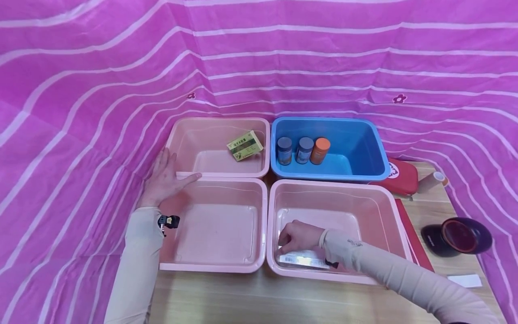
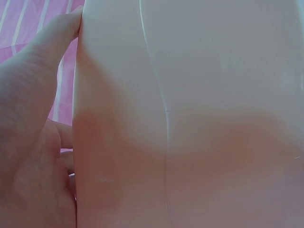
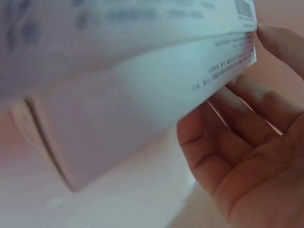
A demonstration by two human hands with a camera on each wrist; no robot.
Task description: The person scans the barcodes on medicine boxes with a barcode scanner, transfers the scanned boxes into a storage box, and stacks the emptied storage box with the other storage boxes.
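In the head view my right hand (image 1: 301,235) reaches into the near right pink basin (image 1: 380,193). It grips a flat white printed box (image 1: 304,260) low inside the basin. The right wrist view shows the fingers (image 3: 247,102) curled under the box's end and the thumb at its upper corner, beside a barcode. Small dark print covers parts of the box. My left hand (image 1: 163,182) rests with spread fingers at the outer left side, where the far left pink basin (image 1: 218,121) and the near left pink basin (image 1: 261,216) meet. Its thumb lies along their rims.
A green-yellow box (image 1: 245,146) lies in the far left basin. The blue basin (image 1: 374,148) holds two grey-capped bottles and an orange bottle (image 1: 320,150). Right of the basins are a red case (image 1: 404,177), a dark cup-like object (image 1: 461,236) and a white strip (image 1: 465,281).
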